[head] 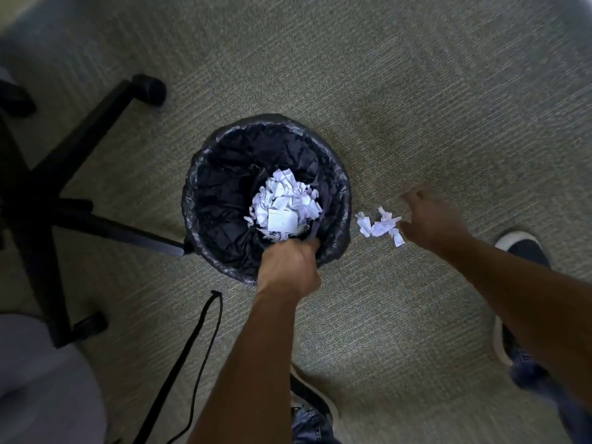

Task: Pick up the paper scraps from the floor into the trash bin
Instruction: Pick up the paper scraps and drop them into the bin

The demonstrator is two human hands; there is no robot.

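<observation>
Shoes [315,400] at near edge on carpet [400,123]. Left hand [290,262] grips near rim of bin [192,200], fingers curled over liner. Right hand [431,219], blurred, fingers spread and relaxed, just beside scraps [379,226] on floor right of bin. More paper [283,203] inside bin. Chair base [64,174] far left.

Both arms are bare, with no sleeves. The left hand [290,262] and the right hand [431,219] wear no gloves, rings or watch. The person wears blue jeans [312,424]. The shoes [522,248] are dark blue with white soles. One shoe near the bottom has a white edge too.
</observation>
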